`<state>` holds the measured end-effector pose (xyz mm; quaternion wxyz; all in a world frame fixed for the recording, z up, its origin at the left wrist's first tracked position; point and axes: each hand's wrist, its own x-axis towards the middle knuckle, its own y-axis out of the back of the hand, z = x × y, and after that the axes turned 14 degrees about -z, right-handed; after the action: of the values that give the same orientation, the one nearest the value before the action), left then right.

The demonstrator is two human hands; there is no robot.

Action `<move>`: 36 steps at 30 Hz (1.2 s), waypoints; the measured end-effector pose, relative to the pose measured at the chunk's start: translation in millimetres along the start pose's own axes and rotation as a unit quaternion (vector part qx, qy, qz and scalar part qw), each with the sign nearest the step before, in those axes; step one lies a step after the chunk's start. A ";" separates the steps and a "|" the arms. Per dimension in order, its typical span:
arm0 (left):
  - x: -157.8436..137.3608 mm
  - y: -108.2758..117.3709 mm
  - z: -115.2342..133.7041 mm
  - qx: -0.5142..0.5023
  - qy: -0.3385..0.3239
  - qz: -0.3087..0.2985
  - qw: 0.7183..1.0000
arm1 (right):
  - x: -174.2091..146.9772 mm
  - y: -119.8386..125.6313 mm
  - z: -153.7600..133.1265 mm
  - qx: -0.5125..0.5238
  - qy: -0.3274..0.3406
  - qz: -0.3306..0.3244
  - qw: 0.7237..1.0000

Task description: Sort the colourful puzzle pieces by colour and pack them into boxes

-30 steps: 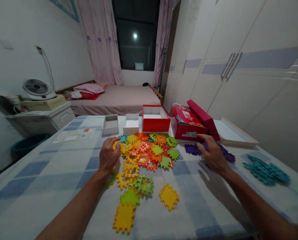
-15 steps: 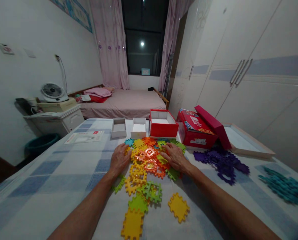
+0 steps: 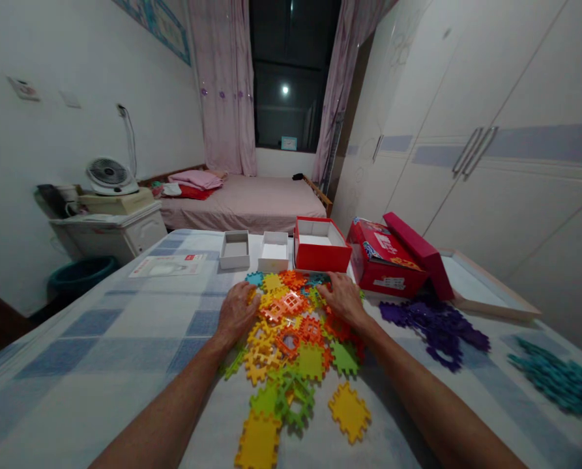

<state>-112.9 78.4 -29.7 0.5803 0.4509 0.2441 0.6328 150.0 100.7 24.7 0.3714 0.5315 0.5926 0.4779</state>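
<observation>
A heap of toothed plastic puzzle tiles, some solid and some with cut-out shapes, lies between my hands. My left hand (image 3: 238,309) rests at its left edge, fingers curved over yellow tiles (image 3: 261,335) and a little apart. My right hand (image 3: 342,298) lies over the right far side, thumb and fingers spread across orange and green tiles. Neither hand seems to lift a piece; the tiles under the palms are hidden. An orange window tile (image 3: 292,301) sits mid-heap. Nearer me lie a green ring-like tile (image 3: 295,400), a yellow tile (image 3: 258,441) and a separate yellow tile (image 3: 350,412).
Behind the heap stand a grey box (image 3: 234,251), a white box (image 3: 274,253) and a red open box (image 3: 321,246). Farther right are a red carton (image 3: 386,257), purple tiles (image 3: 437,329), teal tiles (image 3: 554,374) and a shallow tray (image 3: 491,286). A paper sheet (image 3: 166,266) lies left.
Tiles in the heap have shifted and spread toward me; a lime tile and green ring-like tile now show at its near side. My right hand has moved slightly away from me. The view has tilted slightly.
</observation>
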 end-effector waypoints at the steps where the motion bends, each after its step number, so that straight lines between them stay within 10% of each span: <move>1: 0.2 0.5 0.9 0.001 0.002 -0.002 1.000 | 6.5 -1.7 -1.0 -0.017 -0.023 -0.008 1.000; 9: -0.3 2.4 3.8 0.002 0.009 -0.012 1.000 | 23.0 -7.5 -15.5 0.018 -0.038 -0.057 0.997; 17: -0.7 1.5 3.8 -0.008 0.008 -0.012 1.000 | -5.9 -3.3 -6.5 0.105 0.083 -0.056 0.989; 30: -2.1 10.6 11.8 -0.077 -0.017 -0.013 0.997 | -26.2 23.9 47.2 0.502 0.066 -0.054 0.861; 36: -4.3 17.2 19.4 -0.134 -0.007 0.011 0.991 | -30.5 17.4 46.5 0.508 0.032 -0.052 0.859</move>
<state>-105.5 66.6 -7.5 0.6299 0.3764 0.1483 0.6630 203.8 78.3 26.9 0.0547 0.5991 0.7915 0.1075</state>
